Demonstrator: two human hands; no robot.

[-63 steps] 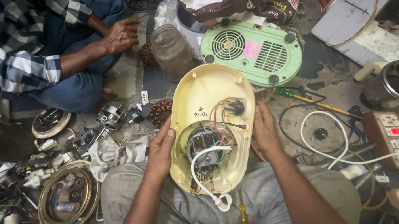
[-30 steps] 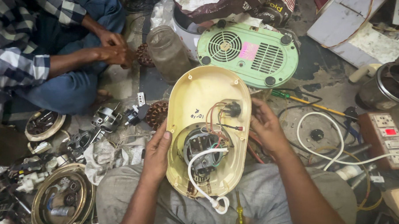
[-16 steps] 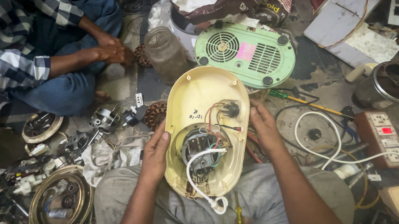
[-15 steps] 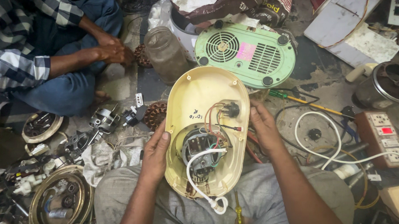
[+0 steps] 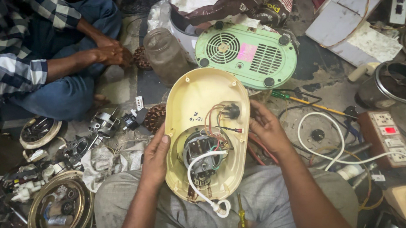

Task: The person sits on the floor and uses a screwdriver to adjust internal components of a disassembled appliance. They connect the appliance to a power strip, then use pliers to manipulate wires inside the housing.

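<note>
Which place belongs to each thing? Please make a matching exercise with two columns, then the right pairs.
Things:
1. cream housing
2. green base
3. glass jar
4. yellow screwdriver

Places:
A. lying on the lap
B. held between left hand and right hand
C. left of the green base
D. beyond the cream housing, underside up

Pairs: 1-B, 2-D, 3-C, 4-A

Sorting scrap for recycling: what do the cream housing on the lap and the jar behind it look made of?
The cream housing looks like moulded plastic: smooth, slightly glossy, with cast screw bosses along its rim. The jar looks like clear glass or hard plastic, see-through but dusty and clouded; the picture cannot settle which.
</note>
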